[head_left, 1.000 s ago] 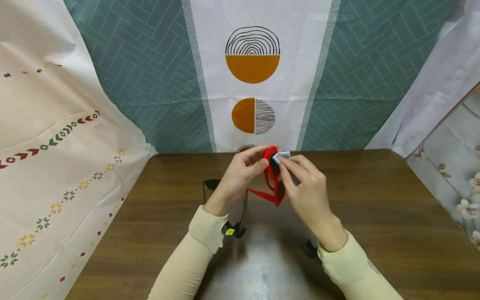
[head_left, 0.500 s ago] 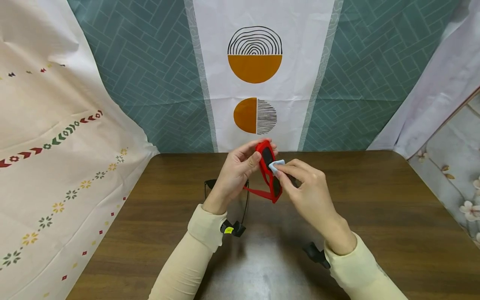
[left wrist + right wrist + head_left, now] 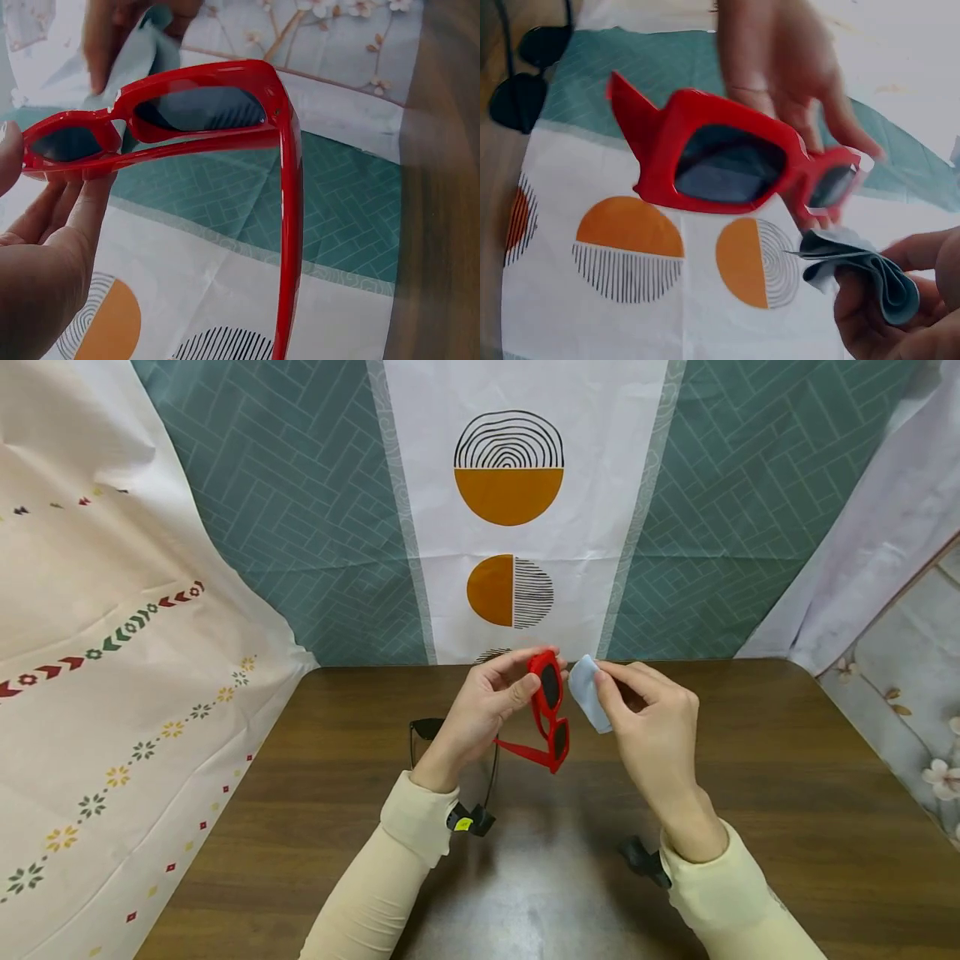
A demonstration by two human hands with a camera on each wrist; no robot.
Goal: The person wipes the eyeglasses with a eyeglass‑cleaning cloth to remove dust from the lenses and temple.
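The pair of glossy red sunglasses with chunky rims and dark lenses (image 3: 553, 721) is held in the air above the brown wood-grain table (image 3: 750, 760), near its far edge, tilted so that one lens sits above the other in the head view. The left hand (image 3: 483, 703) pinches it by the upper outer end of the frame, thumb on one side and fingers on the other, while the lower lens and an unfolded side arm extend free. The right hand (image 3: 660, 718) pinches a folded, pale blue soft cloth (image 3: 588, 695) between thumb and fingers, just beside the upper lens; whether a cloth edge touches the frame cannot be told. The frame looks like moulded plastic, so it is probably light and stiff, but its polished surface may slip or twist when held at only one end. The lenses would likely smudge or scratch, and the hinges are probably the weakest points, so the thick outer rim or the bridge seems the best place to grip. The cloth should be limp and easy to bunch. A second pair of sunglasses, black and thin-framed (image 3: 427, 727), lies on the table, partly hidden by the left forearm.
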